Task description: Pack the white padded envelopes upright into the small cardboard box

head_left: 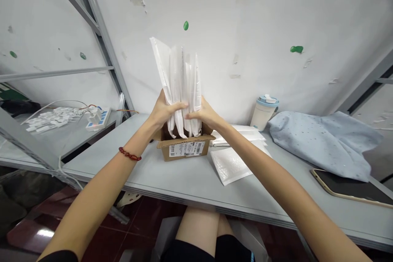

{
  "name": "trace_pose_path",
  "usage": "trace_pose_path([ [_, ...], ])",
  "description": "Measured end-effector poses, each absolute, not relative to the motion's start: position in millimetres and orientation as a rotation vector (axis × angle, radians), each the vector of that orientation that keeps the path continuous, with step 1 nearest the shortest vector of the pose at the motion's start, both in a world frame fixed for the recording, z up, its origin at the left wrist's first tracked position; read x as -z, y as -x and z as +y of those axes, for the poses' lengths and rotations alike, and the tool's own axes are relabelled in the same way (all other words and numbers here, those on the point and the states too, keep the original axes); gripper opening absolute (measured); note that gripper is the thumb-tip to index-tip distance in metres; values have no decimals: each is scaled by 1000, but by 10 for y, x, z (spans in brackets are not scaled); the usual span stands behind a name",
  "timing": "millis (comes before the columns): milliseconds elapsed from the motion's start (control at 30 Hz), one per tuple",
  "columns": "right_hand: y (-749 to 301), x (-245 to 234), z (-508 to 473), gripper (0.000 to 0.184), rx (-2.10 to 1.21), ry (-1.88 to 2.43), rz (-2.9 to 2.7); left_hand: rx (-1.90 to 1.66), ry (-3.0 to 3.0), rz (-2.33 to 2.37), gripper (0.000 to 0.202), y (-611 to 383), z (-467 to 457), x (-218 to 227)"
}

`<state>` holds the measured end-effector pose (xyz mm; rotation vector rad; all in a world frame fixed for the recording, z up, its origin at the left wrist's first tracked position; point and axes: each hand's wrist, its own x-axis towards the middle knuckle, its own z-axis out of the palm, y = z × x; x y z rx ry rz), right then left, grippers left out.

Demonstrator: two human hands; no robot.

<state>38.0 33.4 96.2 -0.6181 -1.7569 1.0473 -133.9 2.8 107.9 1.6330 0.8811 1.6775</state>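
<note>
Several white padded envelopes stand upright in a bundle, squeezed between my two hands. My left hand is wrapped round the left side, and my right hand grips the right side, both thumbs lying across the front. Below them is a small open cardboard box with printed labels on its front; the lower ends of the envelopes reach its opening. How deep they sit inside is hidden behind the front flap. To the right, a loose padded envelope lies flat on the grey table, near a low stack of others.
A cup with a blue lid stands at the back right. Beside it are a pale blue cloth and a phone. Left, beyond a metal frame post, lie a power strip and a heap of white cables.
</note>
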Motion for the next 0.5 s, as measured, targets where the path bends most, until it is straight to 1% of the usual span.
trace_pose_path([
  [133, -478, -962, 392, 72, -1216, 498, -1625, -1593, -1640, 872, 71, 1502, 27, -1107],
  [267, -533, -1049, 379, 61, -1194, 430, -1598, -1506, -1752, 874, 72, 1552, 19, -1091],
  [333, -517, -1090, 361, 62, -1178, 438, -1644, -1494, -1743, 903, 70, 1534, 26, -1083],
  [433, -491, -1127, 351, 62, -1163, 434, -1599, -1603, -1683, 867, 64, 1507, 49, -1083],
  [500, -494, -1133, 354, 64, -1149, 439, -1607, -1594, -1725, 890, 68, 1500, 63, -1074],
])
